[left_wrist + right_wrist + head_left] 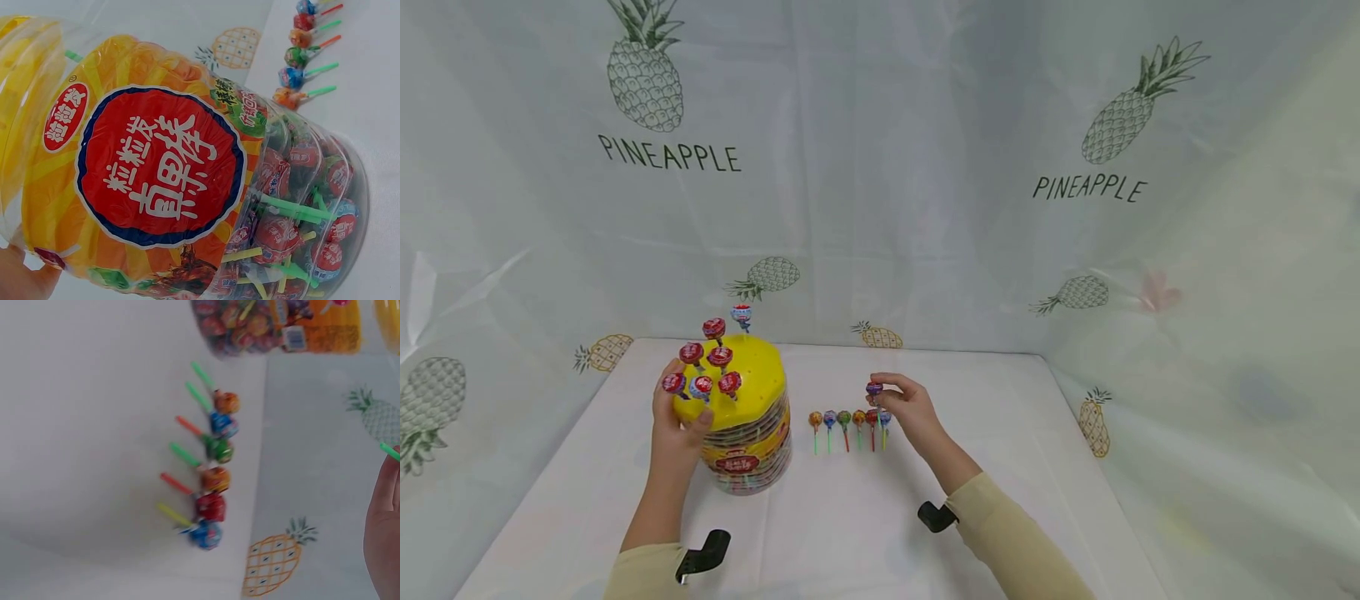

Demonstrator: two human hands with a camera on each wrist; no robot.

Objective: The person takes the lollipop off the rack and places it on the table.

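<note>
A clear plastic lollipop jar [747, 462] with a yellow lid [763, 371] stands on the left of the table. Several wrapped lollipops [720, 357], red and blue, stick up out of the lid. My left hand [672, 446] grips the jar at its upper left, the thumb in front near the lid's edge. In the left wrist view the label [162, 169] and the candies inside [278, 237] show. Above the table my right hand [913, 417] pinches a purple-blue lollipop [874, 388]; its green stick [391, 451] shows at the right wrist view's edge.
To the right of the jar lies a row of several lollipops [844, 418], orange, blue, green and red, sticks toward me. White cloth covers the table [835, 525]. A pineapple-print curtain [880, 208] hangs behind it.
</note>
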